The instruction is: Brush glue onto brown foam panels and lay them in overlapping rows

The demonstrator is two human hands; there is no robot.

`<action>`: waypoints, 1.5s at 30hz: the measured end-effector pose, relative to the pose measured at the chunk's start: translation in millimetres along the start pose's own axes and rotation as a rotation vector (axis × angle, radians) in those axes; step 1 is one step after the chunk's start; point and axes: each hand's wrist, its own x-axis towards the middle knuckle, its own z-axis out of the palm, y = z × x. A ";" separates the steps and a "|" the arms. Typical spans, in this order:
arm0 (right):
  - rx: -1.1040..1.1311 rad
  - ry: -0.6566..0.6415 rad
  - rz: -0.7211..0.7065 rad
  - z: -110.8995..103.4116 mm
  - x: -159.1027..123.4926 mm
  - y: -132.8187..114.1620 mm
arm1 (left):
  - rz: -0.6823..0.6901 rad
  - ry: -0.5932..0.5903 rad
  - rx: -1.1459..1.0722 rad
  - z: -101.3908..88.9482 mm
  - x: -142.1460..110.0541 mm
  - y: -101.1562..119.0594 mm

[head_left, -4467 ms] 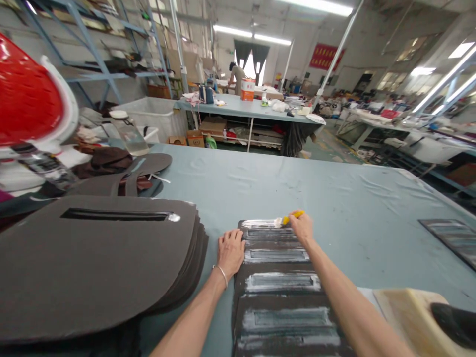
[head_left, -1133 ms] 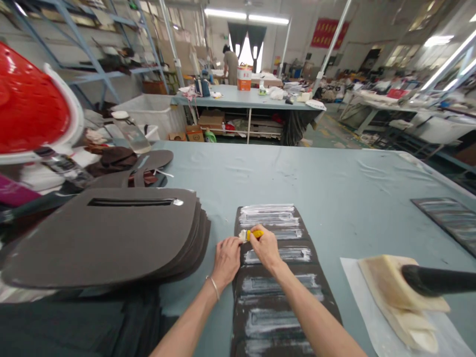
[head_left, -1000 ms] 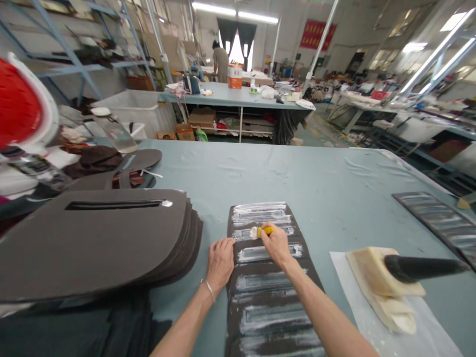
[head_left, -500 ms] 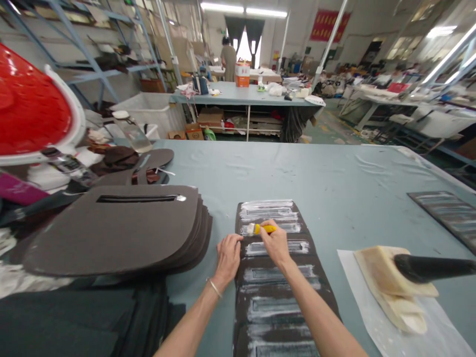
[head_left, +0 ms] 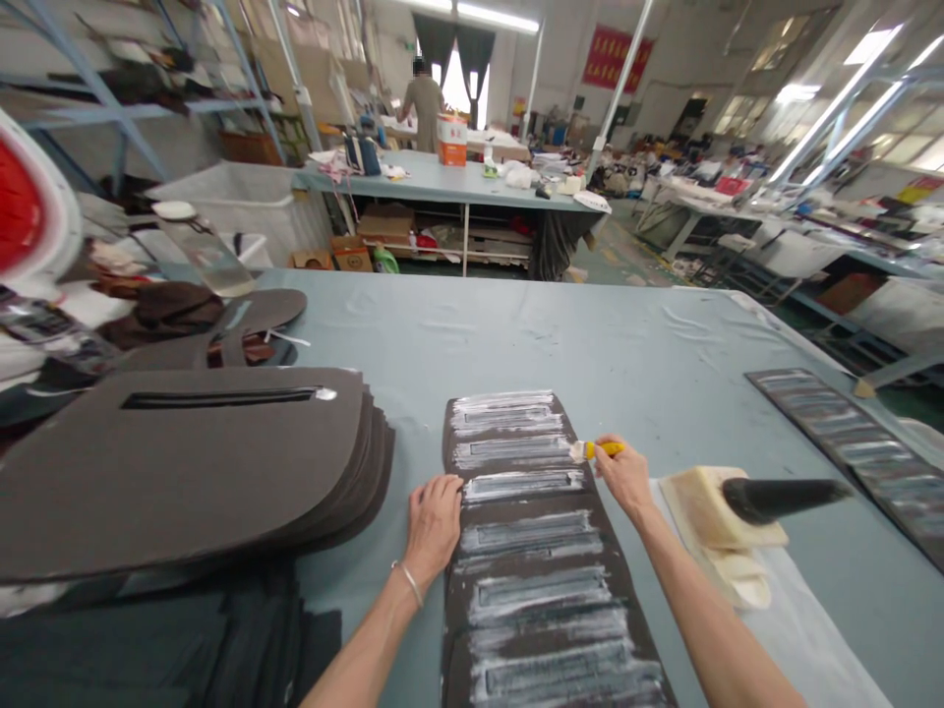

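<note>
A: How far along does this look?

B: Biggest first: the table spreads beneath and beyond both hands. Left of the left hand sits a thick stack of dark panels. The top one is slotted and bears a white dab at one end of its slot, so I'd judge the pile mostly waiting, though its lower layers are hidden.

A: And the part being worked?

B: The row of overlapping dark panels, between the hands and running back toward the person. Each slot in view has white streaks about it, so it seems nearly covered; its near end leaves the frame. Well right of the right hand lies another streaked piece, apparently done.

A: The hands?

B: The left hand lies flat at the row's left edge, gripping nothing I can see. The right hand pinches a yellow-handled brush.

A: Anything left there?

B: The bristles are at the right end of the second slot from the far end; perhaps just that edge.
</note>
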 end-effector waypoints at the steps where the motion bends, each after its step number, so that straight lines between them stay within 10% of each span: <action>1: 0.040 -0.006 0.016 0.5 -3.4 -5.9 | 0.001 -0.002 -0.001 -0.3 0.0 0.3; 11: 0.423 -0.276 -0.166 93.5 -72.4 -88.0 | -0.018 -0.005 -0.005 2.6 -0.3 2.2; 19: 0.137 0.037 0.039 23.6 -44.6 -22.7 | -0.172 0.009 -0.247 -9.0 -0.8 -7.5; 27: 0.242 -0.292 -0.298 84.1 -127.4 -94.5 | -0.087 -0.051 -0.065 -15.6 -62.1 26.1; 33: 0.062 -0.057 -0.290 80.5 -121.3 -86.1 | -0.058 -0.066 0.015 -9.8 -68.6 26.4; 37: 0.130 -0.179 -0.382 75.2 -131.2 -88.8 | -0.055 -0.052 0.028 -7.6 -67.9 26.7; 45: -0.138 0.103 -0.001 -6.9 -66.8 18.5 | -0.045 -0.031 0.021 -5.7 -68.5 29.0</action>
